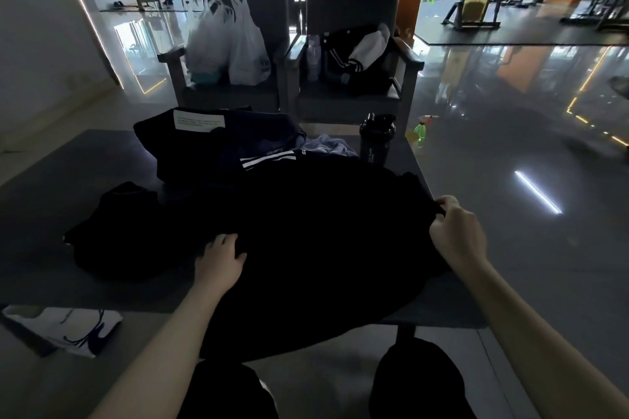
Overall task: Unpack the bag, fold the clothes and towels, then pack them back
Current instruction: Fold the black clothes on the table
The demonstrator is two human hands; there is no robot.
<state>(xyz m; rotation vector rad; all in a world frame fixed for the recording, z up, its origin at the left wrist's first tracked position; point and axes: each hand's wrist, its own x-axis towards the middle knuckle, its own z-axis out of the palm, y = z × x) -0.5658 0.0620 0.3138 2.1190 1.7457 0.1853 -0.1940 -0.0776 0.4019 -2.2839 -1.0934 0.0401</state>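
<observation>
A large black garment (pixel 316 241) lies spread over the grey table (pixel 44 214) and hangs over its near edge. My left hand (pixel 221 257) rests flat on the garment's left part, fingers straight. My right hand (pixel 456 231) pinches the garment's right edge near the table's right side. A dark bag (pixel 190 146) with a white label stands at the back of the table. Beside it lie a dark piece with white stripes (pixel 269 160) and a light purple cloth (pixel 326 144). A smaller black garment (pixel 112 231) lies crumpled at the left.
A black shaker bottle (pixel 376 139) stands at the table's back right. Two chairs behind hold white plastic bags (pixel 231 41) and a black jacket (pixel 357 54). A green spray bottle (pixel 420 133) stands on the floor. A white printed bag (pixel 68 326) lies below the table's left.
</observation>
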